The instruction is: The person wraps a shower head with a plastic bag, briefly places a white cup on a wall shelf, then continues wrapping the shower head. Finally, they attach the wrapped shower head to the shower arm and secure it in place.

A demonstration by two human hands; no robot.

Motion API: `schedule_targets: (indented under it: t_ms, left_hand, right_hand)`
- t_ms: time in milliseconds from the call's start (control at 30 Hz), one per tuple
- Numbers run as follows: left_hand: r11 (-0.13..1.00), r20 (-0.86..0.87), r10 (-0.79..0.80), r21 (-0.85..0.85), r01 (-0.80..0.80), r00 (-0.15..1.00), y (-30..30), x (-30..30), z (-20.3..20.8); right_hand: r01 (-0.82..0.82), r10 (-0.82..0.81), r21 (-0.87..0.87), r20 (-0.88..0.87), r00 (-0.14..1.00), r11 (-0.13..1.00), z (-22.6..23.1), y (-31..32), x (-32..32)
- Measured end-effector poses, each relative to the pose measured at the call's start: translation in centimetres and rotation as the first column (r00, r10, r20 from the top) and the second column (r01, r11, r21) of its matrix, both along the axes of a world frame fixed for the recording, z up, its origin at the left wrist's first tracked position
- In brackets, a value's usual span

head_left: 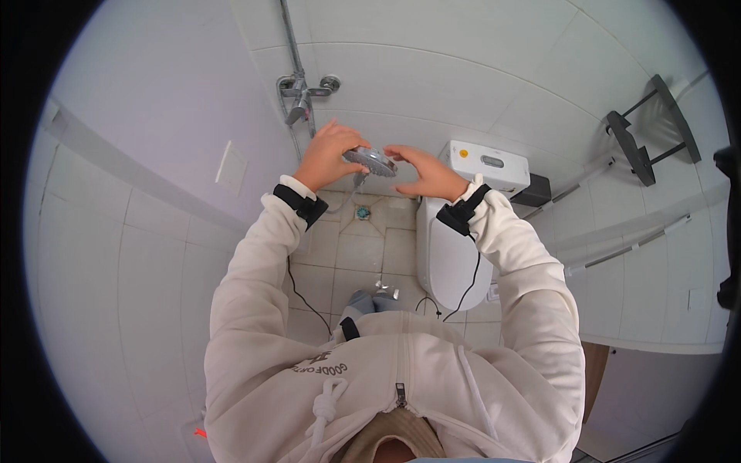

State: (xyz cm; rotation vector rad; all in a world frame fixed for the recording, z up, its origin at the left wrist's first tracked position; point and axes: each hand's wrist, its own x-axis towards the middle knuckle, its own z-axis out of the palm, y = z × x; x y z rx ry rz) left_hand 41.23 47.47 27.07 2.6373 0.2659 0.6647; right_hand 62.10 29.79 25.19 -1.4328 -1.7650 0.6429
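A round chrome shower head [377,162] is held in front of me above the tiled floor, tilted, its nozzle face partly showing. My left hand [332,157] grips it at its left edge, between thumb and fingers. Close to its right edge is my right hand [432,176], thumb and fingers apart in an open curve; it seems to hold nothing, and whether a fingertip touches the rim is hard to tell. Below the head a shower hose [337,207] hangs down and bends left.
A chrome mixer tap [299,92] is fixed on the far wall. To the right stands a white toilet [455,270] with its lid down. A dark folded rack [644,143] hangs on the right wall. Set in the floor is a drain [363,212]. Black cables hang from both wrist straps.
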Motion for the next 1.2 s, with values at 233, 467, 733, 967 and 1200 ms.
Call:
schedule_targets:
  t_ms: [233,467,733,967,1200]
  left_hand:
    - [0.999,0.036,0.045,0.011,-0.045,0.998,-0.5,1.0,0.6]
    - [0.998,0.052,0.064,0.016,-0.064,0.997,-0.2,1.0,1.7]
    - [0.998,0.115,0.055,0.017,-0.057,0.992,0.7,1.0,4.1]
    - [0.992,0.153,-0.019,0.125,-0.001,0.988,2.1,0.0,9.6]
    - [0.981,0.241,-0.002,0.188,-0.045,0.970,2.8,-0.5,17.6]
  right_hand:
    - [0.138,-0.164,0.117,0.256,0.953,0.984,2.9,1.2,-1.9]
    - [0.166,-0.261,0.297,0.316,0.912,0.940,3.6,2.5,-3.0]
    - [0.130,-0.287,0.379,0.392,0.874,0.916,6.5,3.5,-2.9]
    - [0.110,-0.302,0.388,0.479,0.824,0.915,11.9,4.2,-2.1]
    - [0.046,-0.386,0.564,0.501,0.775,0.824,19.9,4.9,-1.0]
